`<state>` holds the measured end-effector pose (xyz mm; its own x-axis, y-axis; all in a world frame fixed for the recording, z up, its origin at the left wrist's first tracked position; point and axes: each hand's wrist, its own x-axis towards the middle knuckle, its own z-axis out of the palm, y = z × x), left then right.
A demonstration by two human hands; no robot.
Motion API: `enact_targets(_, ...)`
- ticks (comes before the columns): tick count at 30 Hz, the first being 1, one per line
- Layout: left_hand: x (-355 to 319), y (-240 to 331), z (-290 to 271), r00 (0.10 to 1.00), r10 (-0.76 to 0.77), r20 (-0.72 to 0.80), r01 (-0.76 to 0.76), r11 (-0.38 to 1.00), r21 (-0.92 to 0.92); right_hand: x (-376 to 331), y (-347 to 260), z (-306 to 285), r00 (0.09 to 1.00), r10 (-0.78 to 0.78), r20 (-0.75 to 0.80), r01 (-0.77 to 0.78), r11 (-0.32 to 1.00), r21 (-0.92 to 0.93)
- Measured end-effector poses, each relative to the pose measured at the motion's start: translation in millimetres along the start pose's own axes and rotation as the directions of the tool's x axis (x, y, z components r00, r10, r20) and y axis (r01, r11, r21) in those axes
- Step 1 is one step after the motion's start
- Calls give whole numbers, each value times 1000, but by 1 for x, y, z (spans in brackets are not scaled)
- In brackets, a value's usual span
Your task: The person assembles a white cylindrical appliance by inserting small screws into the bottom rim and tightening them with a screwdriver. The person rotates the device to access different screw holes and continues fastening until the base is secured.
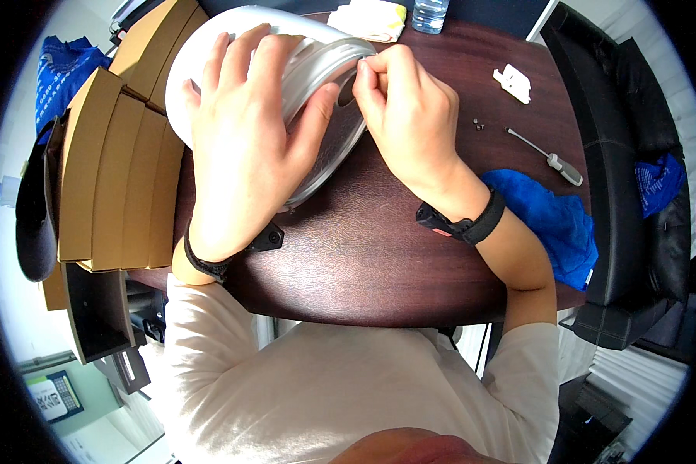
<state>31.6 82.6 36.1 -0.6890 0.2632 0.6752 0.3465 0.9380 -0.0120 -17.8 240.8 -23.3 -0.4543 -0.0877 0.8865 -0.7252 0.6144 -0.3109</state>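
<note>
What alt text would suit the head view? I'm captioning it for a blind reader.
Seen from above, a person's left hand steadies a white, round plastic housing on a dark wooden table while the right hand pinches at its rim. A screwdriver, small screws, a blue cloth and cardboard boxes lie around.

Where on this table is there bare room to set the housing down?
Bare dark table lies between both forearms, near the front edge. Crowded: cardboard boxes left; screws, screwdriver and blue cloth right; left hand holds the white housing.
</note>
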Motion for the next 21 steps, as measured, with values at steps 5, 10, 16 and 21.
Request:
enact_targets(5, 0, -1, 0, 1000, 9, -4, -9, 1000, 17, -3, 1, 6, 1000, 7, -15, -7, 1000, 4)
enact_targets(10, 0, 1, -1, 1000, -14, 10, 14, 1000, 5, -5, -2, 6, 1000, 13, -10, -13, 1000, 11)
enact_targets(16, 1, 3, -3, 1000, 22, -22, -22, 999, 37, -5, 0, 5, 1000, -6, 2, 6, 1000, 27)
enact_targets(21, 0, 3, -4, 1000, 13, -16, -12, 1000, 29, -3, 8, 3, 999, -36, 13, 35, 993, 111)
